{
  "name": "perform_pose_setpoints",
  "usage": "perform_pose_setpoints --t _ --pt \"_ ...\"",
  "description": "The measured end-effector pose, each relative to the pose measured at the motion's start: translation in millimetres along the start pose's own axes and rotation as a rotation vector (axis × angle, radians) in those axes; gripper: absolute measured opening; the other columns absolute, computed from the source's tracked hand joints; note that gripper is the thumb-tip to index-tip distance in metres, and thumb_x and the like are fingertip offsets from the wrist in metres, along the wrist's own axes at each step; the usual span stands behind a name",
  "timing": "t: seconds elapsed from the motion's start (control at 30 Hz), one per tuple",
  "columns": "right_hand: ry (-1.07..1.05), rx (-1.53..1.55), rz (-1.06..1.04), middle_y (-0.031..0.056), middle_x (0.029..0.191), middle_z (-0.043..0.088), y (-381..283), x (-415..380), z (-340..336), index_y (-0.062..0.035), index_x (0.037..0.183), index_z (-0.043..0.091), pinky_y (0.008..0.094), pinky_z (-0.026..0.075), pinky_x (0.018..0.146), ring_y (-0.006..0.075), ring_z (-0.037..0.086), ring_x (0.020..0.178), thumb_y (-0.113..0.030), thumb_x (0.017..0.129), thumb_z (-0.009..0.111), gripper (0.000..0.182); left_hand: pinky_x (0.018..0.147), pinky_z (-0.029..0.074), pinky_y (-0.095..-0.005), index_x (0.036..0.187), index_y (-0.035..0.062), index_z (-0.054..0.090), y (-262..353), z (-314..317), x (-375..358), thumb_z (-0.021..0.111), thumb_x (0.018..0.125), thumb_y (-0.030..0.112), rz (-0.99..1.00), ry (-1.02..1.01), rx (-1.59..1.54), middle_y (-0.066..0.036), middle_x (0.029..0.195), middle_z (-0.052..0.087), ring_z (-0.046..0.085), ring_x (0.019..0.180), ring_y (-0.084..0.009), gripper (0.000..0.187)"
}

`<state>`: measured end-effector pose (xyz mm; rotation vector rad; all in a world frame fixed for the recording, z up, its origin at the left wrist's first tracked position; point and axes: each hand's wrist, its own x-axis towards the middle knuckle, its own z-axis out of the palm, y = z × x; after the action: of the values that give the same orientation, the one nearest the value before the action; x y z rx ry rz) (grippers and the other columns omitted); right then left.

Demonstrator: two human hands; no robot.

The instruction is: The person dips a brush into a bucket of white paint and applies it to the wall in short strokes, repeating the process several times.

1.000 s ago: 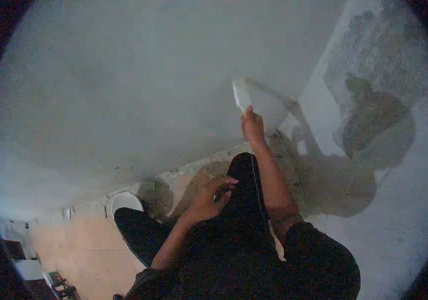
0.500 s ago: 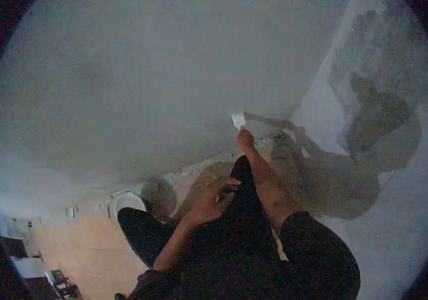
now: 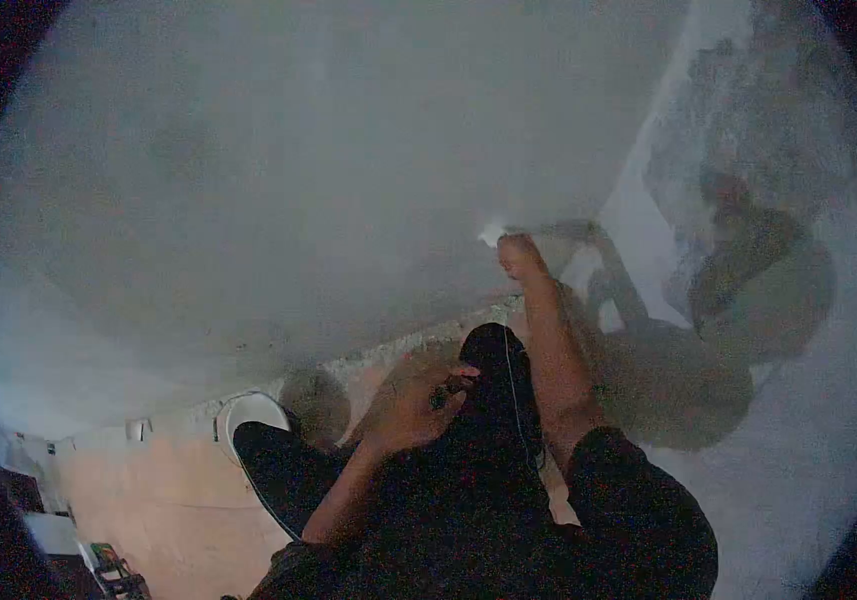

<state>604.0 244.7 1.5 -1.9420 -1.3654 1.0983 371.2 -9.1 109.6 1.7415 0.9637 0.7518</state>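
My right hand is closed around a putty knife. Its bright blade lies against the lower part of the grey plastered wall, and the handle is hidden in the fist. My left hand hangs near my dark-clothed knee, thumb and fingers curved apart. The gap between them is dark, and no held thing can be made out there. Below the wall's rough bottom edge stands a white bucket, partly covered by my other knee.
A second wall meets the first at a corner on the right, with patchy grey plaster above and my shadow across it. Tan floor stretches to the left. Dark objects lie at the lower left.
My right hand has moved slightly right and turned, so less of the putty knife's blade shows. My left hand has barely moved.
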Motion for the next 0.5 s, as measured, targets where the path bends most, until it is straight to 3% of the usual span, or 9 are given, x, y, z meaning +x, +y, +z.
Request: perform_pose_setpoints --t 0.07,0.17,0.23,0.27,0.37,0.4,0.43,0.5 --pt "0.035 0.186 0.137 0.0042 0.048 0.046 -32.5 -27.6 -23.7 -0.0049 0.062 0.054 0.0388 0.039 0.041 0.0202 0.046 0.040 -0.034 0.095 0.051 0.044 0.090 0.049 -0.0346 0.124 0.0095 0.055 -0.7 0.6 0.2 0.055 0.089 -0.003 0.016 -0.016 0.006 -0.009 0.119 0.057 0.058 0.107 -0.0229 0.037" --pt "0.093 0.344 0.067 0.0022 0.045 0.044 -49.6 -66.8 -50.0 -0.0070 0.060 0.052 0.0338 0.035 0.037 0.0157 0.042 0.036 -0.046 0.097 0.046 0.054 0.090 0.049 -0.0351 0.124 0.0091 0.054 4.4 2.6 1.1 0.055 0.089 -0.004 -0.026 -0.048 -0.057 -0.009 0.121 0.057 0.058 0.108 -0.0235 0.037" --pt "0.088 0.566 0.039 -0.0008 0.051 0.043 -49.8 -82.7 -56.8 -0.0079 0.068 0.052 0.0285 0.028 0.035 0.0104 0.036 0.037 -0.059 0.094 0.045 0.058 0.091 0.049 -0.0350 0.124 0.0091 0.054 4.8 5.4 1.5 0.056 0.089 -0.005 -0.024 -0.052 -0.028 -0.010 0.121 0.056 0.058 0.107 -0.0229 0.037" --pt "0.109 0.609 -0.086 -0.0024 0.051 0.041 -45.8 -85.7 -52.2 -0.0098 0.070 0.052 0.0279 0.027 0.035 0.0099 0.035 0.037 -0.059 0.095 0.044 0.056 0.091 0.049 -0.0350 0.124 0.0091 0.054 3.8 6.9 1.9 0.056 0.089 -0.005 -0.030 -0.055 -0.032 -0.010 0.121 0.056 0.058 0.107 -0.0229 0.037" --pt "0.102 0.591 -0.174 -0.0040 0.051 0.041 -40.8 -73.2 -39.3 -0.0115 0.071 0.053 0.0267 0.026 0.035 0.0091 0.034 0.036 -0.059 0.095 0.044 0.054 0.092 0.048 -0.0348 0.123 0.0086 0.054 4.7 7.5 5.4 0.056 0.089 -0.005 -0.019 -0.060 -0.068 -0.010 0.121 0.056 0.058 0.107 -0.0222 0.037" --pt "0.067 0.415 -0.217 0.0009 0.052 0.043 -17.3 -46.4 -26.5 -0.0093 0.071 0.053 0.0310 0.032 0.036 0.0121 0.039 0.037 -0.054 0.097 0.043 0.052 0.092 0.048 -0.0347 0.123 0.0082 0.054 9.0 6.7 6.1 0.055 0.089 -0.006 -0.034 -0.072 -0.067 -0.010 0.121 0.056 0.058 0.107 -0.0222 0.037" --pt "0.069 0.417 -0.212 0.0009 0.052 0.043 8.0 -24.3 -6.1 -0.0093 0.071 0.053 0.0310 0.032 0.036 0.0121 0.039 0.037 -0.054 0.097 0.043 0.052 0.092 0.048 -0.0347 0.123 0.0078 0.055 11.4 6.6 6.3 0.055 0.089 -0.006 -0.048 -0.084 -0.066 -0.010 0.122 0.056 0.058 0.108 -0.0223 0.037" --pt "0.141 -0.174 -0.340 0.0183 0.084 0.063 42.5 13.1 27.2 0.0024 0.106 0.058 0.0444 0.051 0.063 0.0324 0.063 0.077 -0.032 0.096 0.045 0.038 0.092 0.048 -0.0346 0.123 0.0077 0.054 4.8 8.4 7.3 0.055 0.089 -0.006 -0.035 -0.083 -0.049 -0.010 0.121 0.056 0.058 0.108 -0.0223 0.037"
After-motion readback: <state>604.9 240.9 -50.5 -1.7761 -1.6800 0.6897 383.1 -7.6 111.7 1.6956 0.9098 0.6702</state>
